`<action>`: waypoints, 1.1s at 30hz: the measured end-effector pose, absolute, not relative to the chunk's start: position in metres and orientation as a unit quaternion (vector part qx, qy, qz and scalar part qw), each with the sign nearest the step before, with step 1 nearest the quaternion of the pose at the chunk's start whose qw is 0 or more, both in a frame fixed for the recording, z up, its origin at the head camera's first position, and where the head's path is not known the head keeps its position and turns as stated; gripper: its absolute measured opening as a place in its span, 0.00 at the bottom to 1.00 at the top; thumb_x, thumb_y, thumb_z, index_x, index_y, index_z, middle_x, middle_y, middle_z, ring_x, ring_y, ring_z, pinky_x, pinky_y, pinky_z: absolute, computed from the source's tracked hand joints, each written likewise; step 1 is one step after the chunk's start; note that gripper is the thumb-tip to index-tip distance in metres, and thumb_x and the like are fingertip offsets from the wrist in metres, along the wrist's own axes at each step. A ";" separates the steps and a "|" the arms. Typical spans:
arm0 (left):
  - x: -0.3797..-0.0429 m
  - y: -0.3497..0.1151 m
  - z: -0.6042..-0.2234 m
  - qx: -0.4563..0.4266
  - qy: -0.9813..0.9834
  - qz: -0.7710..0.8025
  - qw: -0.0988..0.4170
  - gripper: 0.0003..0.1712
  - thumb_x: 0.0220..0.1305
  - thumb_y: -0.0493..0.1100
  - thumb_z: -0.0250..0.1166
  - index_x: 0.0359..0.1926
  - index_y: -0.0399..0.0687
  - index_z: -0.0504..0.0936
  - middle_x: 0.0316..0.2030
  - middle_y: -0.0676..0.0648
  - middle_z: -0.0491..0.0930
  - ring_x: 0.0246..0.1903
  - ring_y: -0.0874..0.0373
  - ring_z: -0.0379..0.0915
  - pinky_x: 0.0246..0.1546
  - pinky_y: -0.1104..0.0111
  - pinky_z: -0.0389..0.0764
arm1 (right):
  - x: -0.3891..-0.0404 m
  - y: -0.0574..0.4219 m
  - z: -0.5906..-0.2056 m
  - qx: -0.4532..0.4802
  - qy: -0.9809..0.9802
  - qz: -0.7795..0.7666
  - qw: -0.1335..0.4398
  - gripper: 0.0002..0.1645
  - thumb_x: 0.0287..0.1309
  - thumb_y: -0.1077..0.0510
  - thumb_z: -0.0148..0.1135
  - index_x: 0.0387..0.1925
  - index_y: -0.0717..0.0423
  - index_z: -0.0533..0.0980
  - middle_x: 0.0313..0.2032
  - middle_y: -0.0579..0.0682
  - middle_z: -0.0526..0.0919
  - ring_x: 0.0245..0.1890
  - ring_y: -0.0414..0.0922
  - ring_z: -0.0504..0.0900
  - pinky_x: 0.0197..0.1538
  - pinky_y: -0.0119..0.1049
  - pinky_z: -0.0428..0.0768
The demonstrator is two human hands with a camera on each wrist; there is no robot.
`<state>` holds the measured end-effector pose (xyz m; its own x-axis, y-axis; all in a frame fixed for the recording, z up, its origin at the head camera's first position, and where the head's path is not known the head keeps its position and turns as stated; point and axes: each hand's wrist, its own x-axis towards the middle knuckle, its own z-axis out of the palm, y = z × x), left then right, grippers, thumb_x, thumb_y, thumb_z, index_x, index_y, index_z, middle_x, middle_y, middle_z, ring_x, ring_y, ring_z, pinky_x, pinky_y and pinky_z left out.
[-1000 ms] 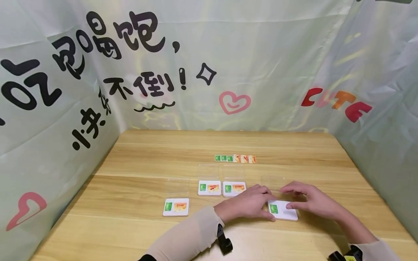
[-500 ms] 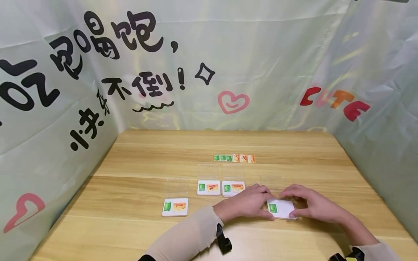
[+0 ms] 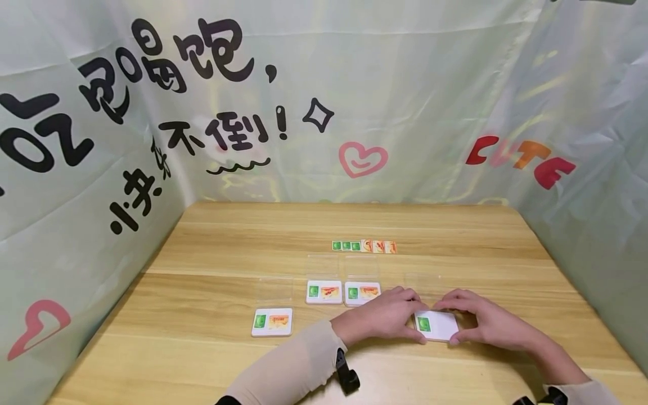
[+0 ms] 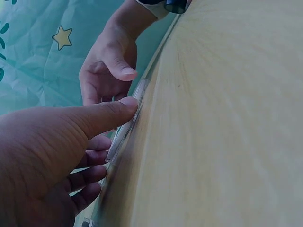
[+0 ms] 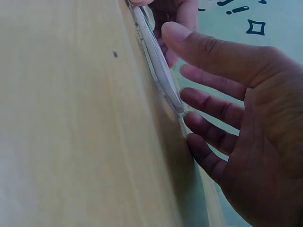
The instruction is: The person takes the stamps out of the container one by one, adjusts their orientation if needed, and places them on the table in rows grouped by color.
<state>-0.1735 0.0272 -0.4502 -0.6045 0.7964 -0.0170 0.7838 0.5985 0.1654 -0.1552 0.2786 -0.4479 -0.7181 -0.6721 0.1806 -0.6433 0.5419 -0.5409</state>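
A flat, clear plastic case lies on the table at the right, its inside white with a green picture at its left end. My left hand holds the left end, thumb at the near edge and fingers at the far side. In the left wrist view, this thumb presses on the rim of the case. My right hand arches around the right end, with its thumb at the near corner. The right wrist view shows the relaxed fingers of the right hand around the corner of the case.
Similar cases stand to the left: one at far left and two side by side, each with green and orange pictures. Faint transparent lids lie behind them. Farther back is a row of small green and orange pictures. Printed cloth encloses the table.
My right thumb has slid off the white surface toward the near right corner of the case. The left hand keeps its hold, and the case stays nearly in place.
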 end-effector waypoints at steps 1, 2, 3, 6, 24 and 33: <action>-0.173 0.027 -0.450 0.442 0.893 0.071 0.045 0.39 0.58 0.70 0.63 0.66 0.59 0.74 0.56 0.60 0.72 0.51 0.67 0.65 0.51 0.79 0.64 | -0.155 0.279 -0.448 -0.375 0.879 -0.294 0.023 0.30 0.48 0.40 0.73 0.54 0.40 0.79 0.49 0.38 0.77 0.48 0.36 0.73 0.49 0.27 0.69; -0.173 0.027 -0.450 0.442 0.893 0.070 0.045 0.39 0.58 0.70 0.63 0.66 0.59 0.74 0.56 0.59 0.72 0.51 0.67 0.65 0.52 0.79 0.64 | -0.155 0.279 -0.449 -0.374 0.880 -0.293 0.022 0.30 0.48 0.40 0.73 0.54 0.40 0.79 0.49 0.37 0.76 0.48 0.35 0.73 0.49 0.27 0.69; -0.173 0.028 -0.450 0.443 0.892 0.070 0.045 0.39 0.58 0.70 0.63 0.66 0.58 0.74 0.57 0.59 0.71 0.52 0.67 0.65 0.52 0.79 0.64 | -0.155 0.279 -0.449 -0.376 0.880 -0.290 0.022 0.30 0.48 0.40 0.73 0.54 0.40 0.79 0.49 0.38 0.76 0.49 0.35 0.72 0.49 0.27 0.69; -0.173 0.029 -0.450 0.449 0.889 0.072 0.042 0.39 0.58 0.70 0.62 0.66 0.58 0.73 0.57 0.58 0.71 0.52 0.67 0.65 0.52 0.79 0.64 | -0.154 0.280 -0.451 -0.374 0.882 -0.286 0.020 0.29 0.49 0.40 0.73 0.54 0.41 0.79 0.49 0.38 0.76 0.49 0.35 0.72 0.49 0.26 0.69; -0.170 0.032 -0.448 0.481 0.875 0.040 0.022 0.28 0.67 0.65 0.57 0.62 0.60 0.78 0.53 0.61 0.75 0.52 0.68 0.67 0.56 0.78 0.63 | -0.151 0.280 -0.454 -0.370 0.885 -0.281 0.027 0.28 0.51 0.40 0.72 0.55 0.38 0.78 0.50 0.36 0.75 0.50 0.34 0.71 0.49 0.27 0.70; -0.170 0.032 -0.445 0.487 0.873 0.007 0.002 0.26 0.68 0.63 0.57 0.61 0.61 0.78 0.52 0.60 0.76 0.53 0.68 0.67 0.58 0.78 0.60 | -0.154 0.278 -0.451 -0.366 0.891 -0.268 0.026 0.29 0.51 0.39 0.71 0.55 0.38 0.78 0.50 0.36 0.75 0.50 0.34 0.71 0.49 0.28 0.70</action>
<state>-0.1699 0.0320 -0.4454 -0.5259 0.8505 0.0043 0.8505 0.5258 0.0142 -0.1542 0.2781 -0.4513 -0.7302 -0.6664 0.1508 -0.6389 0.5877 -0.4965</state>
